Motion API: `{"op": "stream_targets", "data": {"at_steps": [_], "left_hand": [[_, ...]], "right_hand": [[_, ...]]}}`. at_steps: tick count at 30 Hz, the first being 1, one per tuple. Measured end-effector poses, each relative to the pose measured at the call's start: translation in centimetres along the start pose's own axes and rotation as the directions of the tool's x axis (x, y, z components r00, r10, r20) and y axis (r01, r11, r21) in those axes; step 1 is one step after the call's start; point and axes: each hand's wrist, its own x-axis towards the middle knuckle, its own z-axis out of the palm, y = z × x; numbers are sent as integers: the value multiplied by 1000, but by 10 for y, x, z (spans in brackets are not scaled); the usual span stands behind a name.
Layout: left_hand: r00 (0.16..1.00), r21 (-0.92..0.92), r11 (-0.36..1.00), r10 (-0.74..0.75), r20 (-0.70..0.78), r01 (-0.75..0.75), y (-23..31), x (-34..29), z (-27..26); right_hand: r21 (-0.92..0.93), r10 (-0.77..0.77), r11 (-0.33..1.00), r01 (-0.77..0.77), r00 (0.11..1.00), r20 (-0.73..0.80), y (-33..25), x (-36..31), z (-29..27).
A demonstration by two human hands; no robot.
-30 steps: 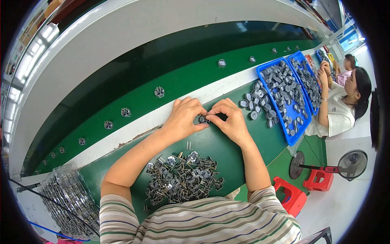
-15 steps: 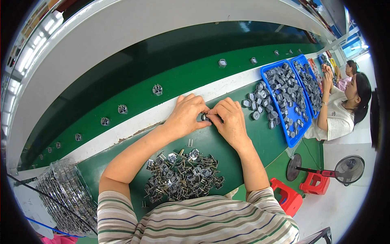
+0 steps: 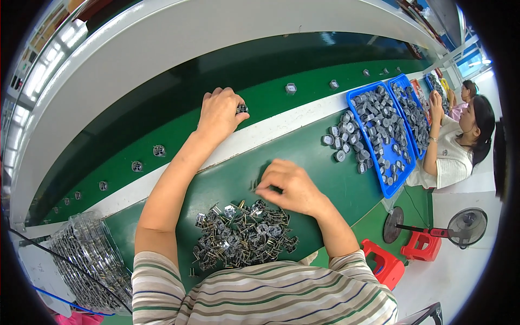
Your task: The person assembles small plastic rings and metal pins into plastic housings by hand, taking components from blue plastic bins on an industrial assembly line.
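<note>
My left hand point(image 3: 219, 115) is over the green belt, its fingers closed on a small round clear-and-dark part point(image 3: 242, 109) with metal bits showing. My right hand point(image 3: 291, 187) is above the near green tabletop, thumb and fingers pinched together. At its fingertips is a small pronged metal piece point(image 3: 254, 185), slightly blurred. Just below lies a heap of similar pronged pieces point(image 3: 244, 233) with clear and dark plastic bodies, close in front of my striped shirt.
Round parts, such as this one point(image 3: 158, 150), sit spaced along the green belt point(image 3: 184, 127). Blue trays point(image 3: 385, 190) of grey round pieces stand at right, with loose grey pieces point(image 3: 340, 155) beside them. Stacked clear trays point(image 3: 86, 260) are at left. A co-worker point(image 3: 455, 141) sits at right.
My hands, together on the round part before, have separated. The left has carried it up and left over the belt; the right has come down to the pronged piece near the heap.
</note>
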Motion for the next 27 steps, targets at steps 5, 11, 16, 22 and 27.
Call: {"op": "stream_targets", "data": {"at_steps": [5,11,16,22,27], "left_hand": [[975,113,990,102,-197,-80,22,-14,-1],[976,-260,943,184,-116,-209,45,-36,12],[975,-339,914,211,-70,-223,45,-44,21],[969,-378,900,247,34,-216,55,-48,22],[958,-414,877,284,32,-246,68,-51,22]], "right_hand": [[-452,-51,892,-18,989,-139,7,1,-15],[-235,88,965,-121,985,-147,9,2,-19],[-239,46,963,-122,953,-300,25,0,-10],[-450,172,670,-591,713,-679,52,-18,-41],[-316,185,849,-424,798,-573,44,-10,-28]]}}
